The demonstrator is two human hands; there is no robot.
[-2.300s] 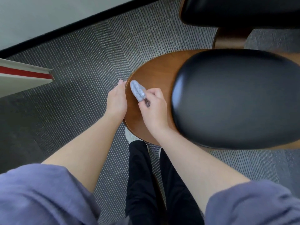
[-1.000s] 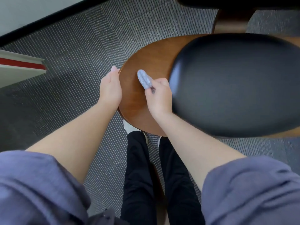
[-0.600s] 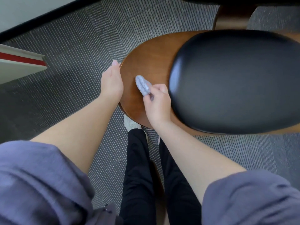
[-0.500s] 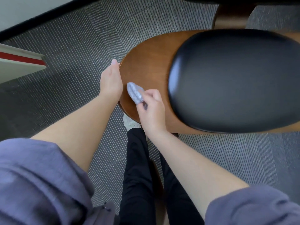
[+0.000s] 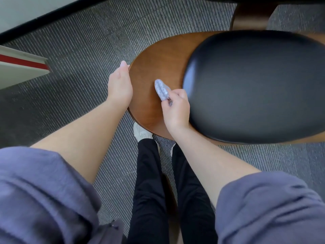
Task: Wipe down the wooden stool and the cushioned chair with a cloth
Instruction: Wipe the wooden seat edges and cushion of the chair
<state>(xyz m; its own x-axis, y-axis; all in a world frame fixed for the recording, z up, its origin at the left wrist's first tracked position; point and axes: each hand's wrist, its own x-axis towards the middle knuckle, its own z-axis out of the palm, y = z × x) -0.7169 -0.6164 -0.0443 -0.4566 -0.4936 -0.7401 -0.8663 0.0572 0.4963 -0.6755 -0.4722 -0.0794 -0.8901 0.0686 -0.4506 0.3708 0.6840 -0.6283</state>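
From my feed, both hands are working at the near left end of a chair point(image 5: 149, 106) with a brown wooden seat. My right hand point(image 5: 176, 111) is curled round a small grey-blue cloth point(image 5: 161, 89), pinching its near end between thumb and fingers. The free end of the cloth sticks out ahead of the knuckles and lies on the bare wood. Just to the right of that hand, touching its outer edge, is the chair's black cushion point(image 5: 255, 85), glossy and rounded, which covers most of the seat.

My left hand point(image 5: 119, 85) is apart from the right, with a strip of bare wood between them. It sits edgewise against the left rim of the wooden seat. The fingers look straight and held together, pointing away from me, and they hold nothing.

Past the hands, beyond the cushion, a second dark pad and a brown wooden piece show at the top edge, too cropped to identify. Left of the left hand, a white panel with a red stripe point(image 5: 21, 66) juts in over the grey ribbed carpet point(image 5: 79, 41). Below the hands I see black trousers point(image 5: 149, 182), one pale shoe point(image 5: 140, 133) under the seat's near rim, and purple sleeves point(image 5: 44, 191) pushed up both forearms.
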